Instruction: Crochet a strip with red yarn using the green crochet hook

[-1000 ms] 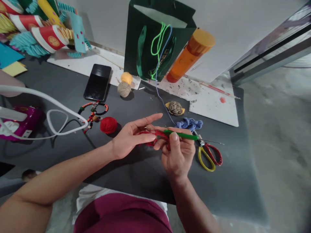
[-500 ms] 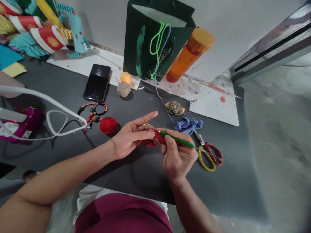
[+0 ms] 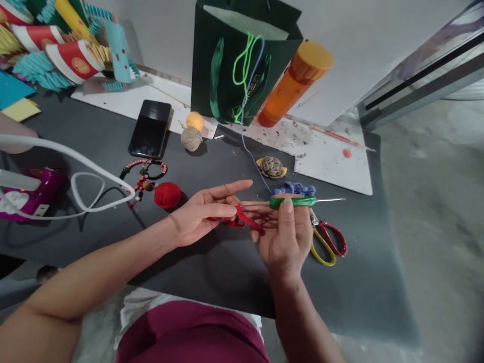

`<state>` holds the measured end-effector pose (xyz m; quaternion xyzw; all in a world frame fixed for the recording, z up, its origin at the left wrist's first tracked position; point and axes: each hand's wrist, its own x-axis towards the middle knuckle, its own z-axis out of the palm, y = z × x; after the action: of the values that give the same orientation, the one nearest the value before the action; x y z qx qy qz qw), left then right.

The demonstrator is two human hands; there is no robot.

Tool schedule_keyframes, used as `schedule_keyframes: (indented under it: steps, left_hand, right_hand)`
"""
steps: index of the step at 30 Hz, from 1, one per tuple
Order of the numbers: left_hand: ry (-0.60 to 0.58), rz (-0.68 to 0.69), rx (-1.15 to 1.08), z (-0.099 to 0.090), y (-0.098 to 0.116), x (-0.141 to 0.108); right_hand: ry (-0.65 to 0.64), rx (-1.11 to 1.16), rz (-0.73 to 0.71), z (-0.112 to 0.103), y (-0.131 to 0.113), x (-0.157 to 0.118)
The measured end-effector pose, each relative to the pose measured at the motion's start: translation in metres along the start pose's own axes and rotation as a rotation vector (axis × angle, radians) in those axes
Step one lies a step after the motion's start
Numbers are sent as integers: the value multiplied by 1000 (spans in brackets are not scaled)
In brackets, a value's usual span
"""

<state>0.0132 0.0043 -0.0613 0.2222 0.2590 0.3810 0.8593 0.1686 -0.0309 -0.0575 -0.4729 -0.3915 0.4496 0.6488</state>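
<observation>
My left hand pinches a small red crocheted piece between thumb and fingers, its index finger stretched out to the right. In my right hand lies a crochet hook with a green handle, held under the thumb, one thin metal end pointing right. The right fingertips are at the right end of the red piece. A red yarn ball rests left of my left hand. Blue crocheted yarn lies just behind my right hand, and scissors with one red and one yellow handle lie right of it.
Behind my hands are a phone, a beaded bracelet, yellow and beige balls, and a crocheted flower. A dark green bag and an orange bottle stand at the wall. White cables cross the left.
My right hand has turned palm-up and shifted slightly right. The green hook has swung nearly level, its metal end now pointing right, and more of the red piece shows between the hands.
</observation>
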Motion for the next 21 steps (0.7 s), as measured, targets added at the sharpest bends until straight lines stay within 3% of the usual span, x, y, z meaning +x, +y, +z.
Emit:
schedule_keyframes:
  steps: [6,21]
  left_hand:
    - [-21,67,59,4,-1,-1]
    - [71,197,259,-1,2,-1]
  right_hand:
    - [-78,92,120,6,2,0]
    - [24,-16,59,-2,-6,6]
